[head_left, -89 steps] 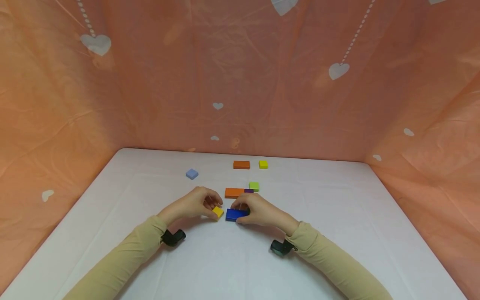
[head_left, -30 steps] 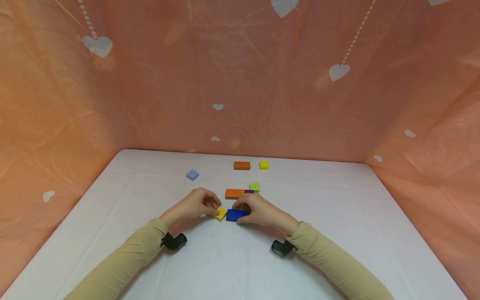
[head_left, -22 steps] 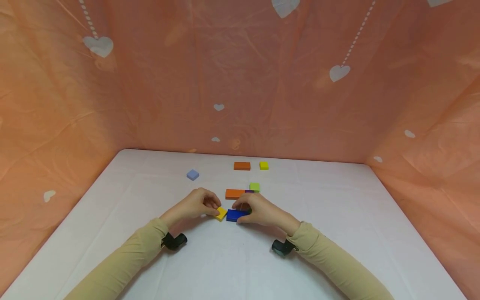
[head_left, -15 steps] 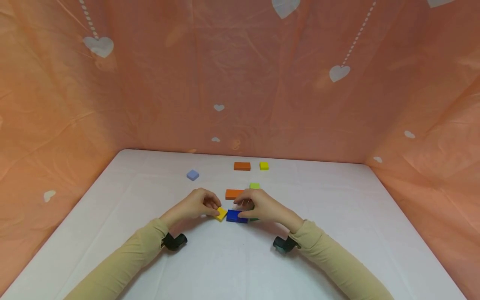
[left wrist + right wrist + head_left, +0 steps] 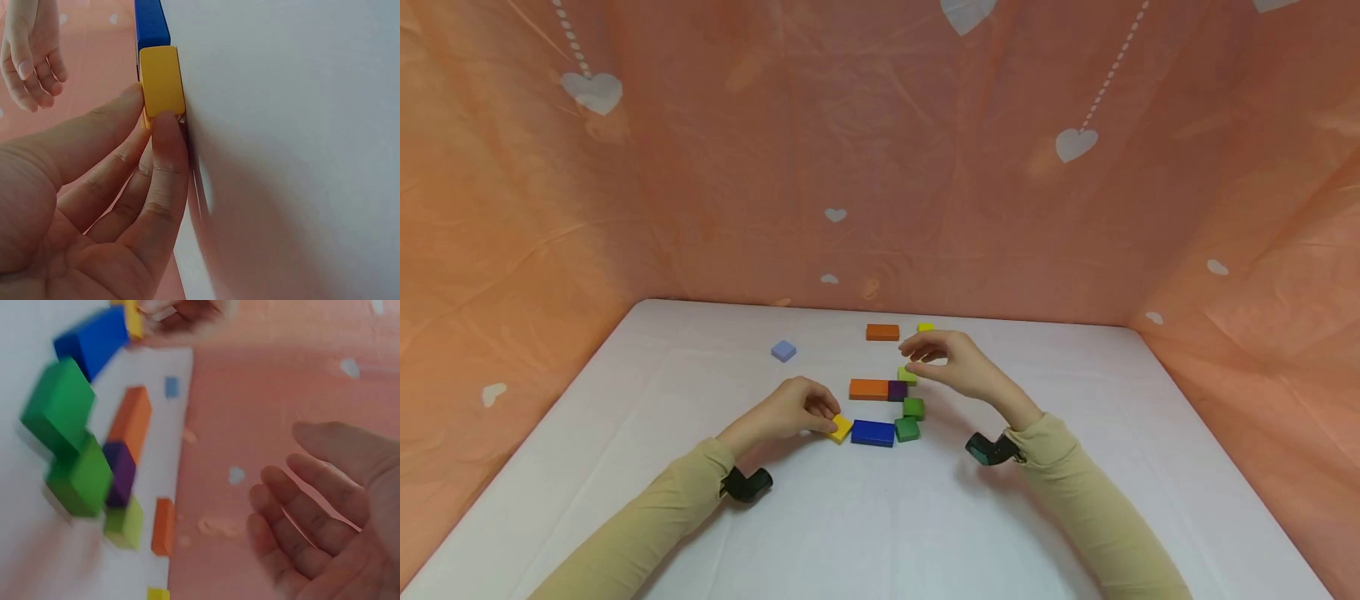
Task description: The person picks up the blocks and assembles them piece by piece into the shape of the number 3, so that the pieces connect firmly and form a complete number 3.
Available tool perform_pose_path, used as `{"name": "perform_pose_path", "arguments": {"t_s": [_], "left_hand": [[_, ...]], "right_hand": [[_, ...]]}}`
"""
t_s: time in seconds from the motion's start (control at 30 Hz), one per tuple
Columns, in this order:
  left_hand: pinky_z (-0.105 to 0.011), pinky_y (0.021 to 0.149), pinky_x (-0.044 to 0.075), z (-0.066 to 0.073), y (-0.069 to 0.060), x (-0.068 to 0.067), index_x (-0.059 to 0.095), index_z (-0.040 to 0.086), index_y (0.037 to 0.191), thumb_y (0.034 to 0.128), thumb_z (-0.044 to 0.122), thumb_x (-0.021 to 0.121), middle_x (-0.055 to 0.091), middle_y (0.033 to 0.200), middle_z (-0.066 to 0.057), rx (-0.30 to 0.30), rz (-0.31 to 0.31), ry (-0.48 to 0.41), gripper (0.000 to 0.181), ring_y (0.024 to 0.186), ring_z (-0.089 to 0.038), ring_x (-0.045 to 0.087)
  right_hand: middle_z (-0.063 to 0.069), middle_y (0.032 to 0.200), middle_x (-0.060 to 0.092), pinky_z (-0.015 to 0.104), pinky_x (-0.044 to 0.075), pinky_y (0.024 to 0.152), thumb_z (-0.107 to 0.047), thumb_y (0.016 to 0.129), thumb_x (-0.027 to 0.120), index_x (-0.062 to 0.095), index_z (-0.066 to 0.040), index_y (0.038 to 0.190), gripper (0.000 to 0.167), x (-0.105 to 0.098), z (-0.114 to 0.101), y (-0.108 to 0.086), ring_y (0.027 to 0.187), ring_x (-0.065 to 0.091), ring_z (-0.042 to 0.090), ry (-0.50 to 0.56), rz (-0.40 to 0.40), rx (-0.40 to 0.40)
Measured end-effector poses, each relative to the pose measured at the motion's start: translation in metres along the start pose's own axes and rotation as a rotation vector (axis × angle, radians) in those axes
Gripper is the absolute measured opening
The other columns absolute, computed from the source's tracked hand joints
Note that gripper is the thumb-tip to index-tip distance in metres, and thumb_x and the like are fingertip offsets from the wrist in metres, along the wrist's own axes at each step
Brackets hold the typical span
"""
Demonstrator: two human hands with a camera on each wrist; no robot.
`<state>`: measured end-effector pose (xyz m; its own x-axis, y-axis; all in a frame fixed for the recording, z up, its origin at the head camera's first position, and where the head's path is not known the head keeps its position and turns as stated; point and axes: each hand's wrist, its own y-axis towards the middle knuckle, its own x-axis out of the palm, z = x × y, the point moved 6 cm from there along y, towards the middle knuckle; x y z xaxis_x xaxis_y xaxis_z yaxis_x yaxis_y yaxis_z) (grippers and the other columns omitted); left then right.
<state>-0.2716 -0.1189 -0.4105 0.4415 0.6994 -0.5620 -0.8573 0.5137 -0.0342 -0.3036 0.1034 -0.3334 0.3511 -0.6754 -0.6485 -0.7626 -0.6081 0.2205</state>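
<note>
My left hand [image 5: 790, 408] pinches a yellow block [image 5: 841, 428] on the table, and in the left wrist view the yellow block [image 5: 162, 81] meets the end of the blue block [image 5: 152, 24]. Right of it lie the long blue block [image 5: 872, 433] and a green block [image 5: 907, 429], with another green block [image 5: 913, 408] just behind. My right hand [image 5: 958, 362] hangs over the lime block [image 5: 907, 377] with relaxed fingers and nothing in them; the right wrist view shows the hand [image 5: 331, 506] empty.
An orange block [image 5: 868, 389] touches a purple block [image 5: 897, 391] behind the blue one. Farther back lie a dark orange block [image 5: 882, 332], a bright yellow block [image 5: 926, 327], partly hidden, and a light blue block [image 5: 783, 351]. A patterned curtain [image 5: 880, 167] surrounds the white table [image 5: 820, 533].
My right hand has let go of the blue block and moved up, back and to the right, uncovering the green and purple blocks. The left hand stays on the yellow block, now against the blue one.
</note>
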Motion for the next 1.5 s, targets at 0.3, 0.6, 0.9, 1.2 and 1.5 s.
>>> {"name": "perform_pose_path", "arguments": {"t_s": [0.3, 0.6, 0.9, 1.2, 1.5], "left_hand": [[-0.026, 0.066, 0.052, -0.001, -0.001, 0.0, 0.07, 0.001, 0.095, 0.0803, 0.006, 0.076, 0.064, 0.082, -0.001, -0.008, -0.002, -0.007, 0.017, 0.073, -0.016, 0.059], [-0.027, 0.065, 0.052, 0.001, -0.002, -0.002, 0.07, 0.001, 0.095, 0.0801, 0.005, 0.076, 0.064, 0.082, -0.001, -0.009, 0.001, -0.013, 0.017, 0.073, -0.016, 0.059], [-0.026, 0.065, 0.052, 0.002, -0.004, -0.002, 0.07, 0.001, 0.095, 0.0801, 0.005, 0.076, 0.065, 0.082, -0.001, -0.019, 0.001, -0.009, 0.017, 0.073, -0.016, 0.059], [-0.026, 0.066, 0.052, 0.001, -0.001, -0.001, 0.07, 0.002, 0.095, 0.0804, 0.006, 0.076, 0.065, 0.083, -0.001, -0.005, -0.011, -0.006, 0.017, 0.074, -0.015, 0.06], [-0.025, 0.066, 0.052, 0.0, -0.001, -0.001, 0.07, 0.001, 0.095, 0.0805, 0.006, 0.076, 0.065, 0.084, -0.002, -0.005, -0.009, -0.003, 0.017, 0.073, -0.015, 0.06]], "right_hand": [[0.013, 0.113, 0.065, 0.037, 0.048, 0.09, -0.015, 0.091, 0.066, 0.064, -0.002, 0.117, 0.029, -0.039, 0.03, 0.005, 0.102, 0.061, 0.023, 0.088, 0.102, 0.131], [0.019, 0.121, 0.06, 0.047, 0.043, 0.096, -0.013, 0.093, 0.064, 0.061, -0.003, 0.123, 0.032, -0.054, 0.057, 0.008, 0.111, 0.057, 0.031, 0.189, 0.151, 0.268], [0.027, 0.122, 0.057, 0.045, 0.046, 0.093, -0.005, 0.094, 0.059, 0.054, 0.011, 0.125, 0.035, -0.051, 0.096, 0.016, 0.11, 0.056, 0.038, 0.159, 0.188, 0.313], [0.027, 0.123, 0.056, 0.045, 0.046, 0.093, -0.001, 0.092, 0.06, 0.056, 0.01, 0.123, 0.033, -0.043, 0.12, 0.019, 0.112, 0.054, 0.039, 0.123, 0.19, 0.35], [0.026, 0.124, 0.055, 0.044, 0.045, 0.094, 0.002, 0.089, 0.062, 0.053, 0.008, 0.128, 0.041, -0.036, 0.124, 0.02, 0.112, 0.055, 0.039, 0.083, 0.187, 0.377]]}}
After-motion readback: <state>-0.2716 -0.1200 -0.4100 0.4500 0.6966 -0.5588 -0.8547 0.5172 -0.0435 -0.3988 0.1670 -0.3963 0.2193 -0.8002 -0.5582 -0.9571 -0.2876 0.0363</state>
